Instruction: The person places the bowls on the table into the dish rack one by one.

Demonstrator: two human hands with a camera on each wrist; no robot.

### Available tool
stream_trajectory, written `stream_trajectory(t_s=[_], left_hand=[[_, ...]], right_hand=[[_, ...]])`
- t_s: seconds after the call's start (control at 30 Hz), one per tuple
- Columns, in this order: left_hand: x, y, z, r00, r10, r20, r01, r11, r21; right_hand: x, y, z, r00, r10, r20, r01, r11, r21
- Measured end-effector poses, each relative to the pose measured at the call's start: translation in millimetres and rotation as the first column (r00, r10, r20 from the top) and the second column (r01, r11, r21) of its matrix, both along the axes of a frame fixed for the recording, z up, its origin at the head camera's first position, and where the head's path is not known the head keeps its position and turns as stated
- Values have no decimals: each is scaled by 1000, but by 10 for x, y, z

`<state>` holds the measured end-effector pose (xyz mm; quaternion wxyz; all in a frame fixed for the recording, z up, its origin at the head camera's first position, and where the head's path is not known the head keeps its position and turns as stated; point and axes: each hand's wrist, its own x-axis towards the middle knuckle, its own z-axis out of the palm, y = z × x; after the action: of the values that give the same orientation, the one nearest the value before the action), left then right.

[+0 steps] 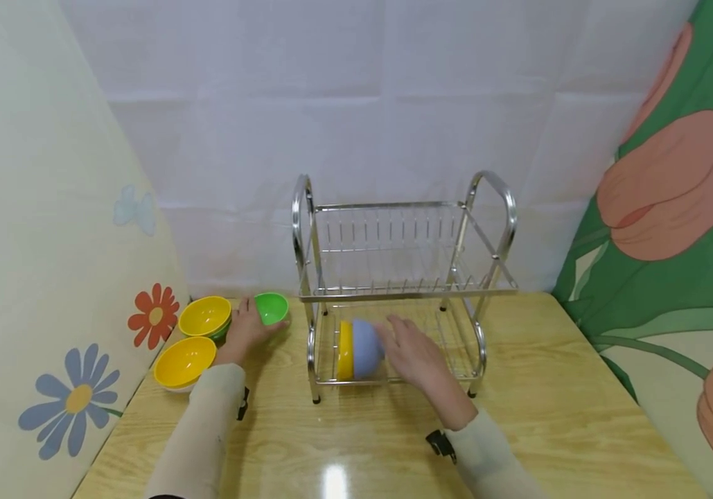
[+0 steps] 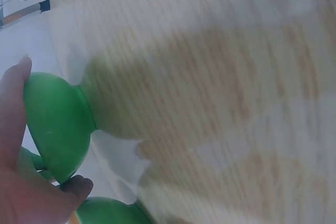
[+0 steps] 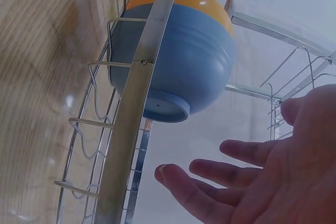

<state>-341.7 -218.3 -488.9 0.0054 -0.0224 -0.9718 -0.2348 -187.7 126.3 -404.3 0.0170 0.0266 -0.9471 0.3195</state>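
My left hand (image 1: pixel 247 333) holds a green bowl (image 1: pixel 271 308) at the back left of the table, thumb and fingers at opposite sides of its rim. In the left wrist view, this green bowl (image 2: pixel 58 121) has its foot close against the wood surface. My right hand (image 1: pixel 415 353) is beside a blue bowl (image 1: pixel 366 348) standing on its side in the rack's lower tier, with a yellow part on its left. Spread fingers (image 3: pixel 236 153) point toward the blue bowl's foot with a gap between them in the right wrist view.
A two-tier metal dish rack (image 1: pixel 387 296) stands at the middle back, its upper tier above my right hand. Left of my left hand are a yellow-lined bowl (image 1: pixel 205 315) with green beneath and a yellow-lined bowl (image 1: pixel 185 362) with a pale outside. A white sheet (image 1: pixel 344 104) hangs behind.
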Motion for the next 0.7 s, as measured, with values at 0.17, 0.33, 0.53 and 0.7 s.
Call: stream_trajectory(t_s=[0.17,0.33,0.53,0.7], left_hand=[[-10,-11,-56,1000,11,-2,-11,1000,5],[-19,-29,-107,1000,25,4,-25,1000,-8],[-28,-34,-126,999,33,-10,-33,999,9],[-16,-19,-111,999,27,-19,-27,1000,-1]], right_hand=[[31,32,-10,1000,-12,-14,11,999,-41],[48,48,-18,1000,-13,-19,11,997,-80],[67,56,-36,999,-26,-23,24,995,-96],[82,60,-38,999,-27,-27,24,995,-96]])
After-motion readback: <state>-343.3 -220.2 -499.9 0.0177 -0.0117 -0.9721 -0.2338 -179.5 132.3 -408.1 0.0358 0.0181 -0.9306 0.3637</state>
